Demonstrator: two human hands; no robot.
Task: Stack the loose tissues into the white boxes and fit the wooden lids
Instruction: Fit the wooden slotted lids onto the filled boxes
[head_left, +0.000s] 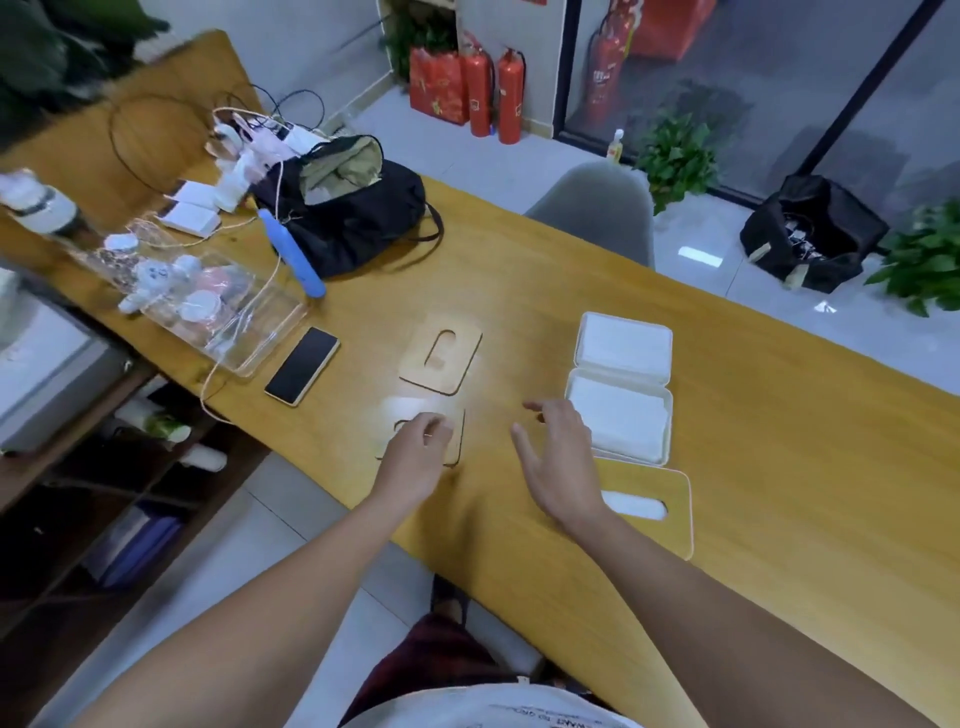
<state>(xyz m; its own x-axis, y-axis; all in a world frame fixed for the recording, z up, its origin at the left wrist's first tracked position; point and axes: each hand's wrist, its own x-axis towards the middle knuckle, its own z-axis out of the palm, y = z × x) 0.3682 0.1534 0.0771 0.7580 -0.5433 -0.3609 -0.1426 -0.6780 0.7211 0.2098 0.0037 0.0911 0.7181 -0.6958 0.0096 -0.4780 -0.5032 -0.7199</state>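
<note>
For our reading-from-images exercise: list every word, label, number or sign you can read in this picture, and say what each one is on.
Nothing here reads with certainty.
Shirt: a line of print, seen upside down and blurred; not readable.
Fire extinguishers: white label marks, too small to read.
Extinguisher behind the glass: white characters, too blurred.
Red bag: gold pattern, no legible text.
Phone: dark screen, no text.
Wooden lids and white boxes: no print.

The long yellow wooden bench (519, 270) carries two open white boxes (621, 382), slotted wooden lids (441, 356), a black phone (302, 365), a black bag (345, 215) and a clear plastic tray (244, 317).
</note>
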